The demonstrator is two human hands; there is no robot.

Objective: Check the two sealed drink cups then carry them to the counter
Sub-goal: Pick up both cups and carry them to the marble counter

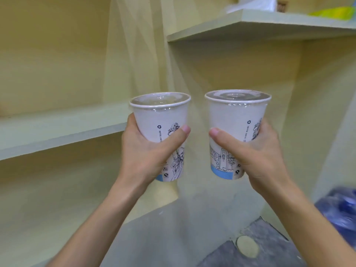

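Note:
Two white paper drink cups with black line drawings and a blue band at the base are held up side by side in front of me, both upright. Clear film seals each top. My left hand (148, 151) is wrapped around the left cup (159, 116), thumb across its front. My right hand (256, 151) grips the right cup (237, 116) the same way. A gap of about a hand's width separates the cups. The fingers behind each cup are hidden.
Pale yellow-green walls form a corner ahead. A shelf (57, 132) runs along the left wall at cup height; a higher shelf (269, 26) at upper right carries white and yellow items. A blue water bottle (341, 209) lies low right on the grey floor (173, 237).

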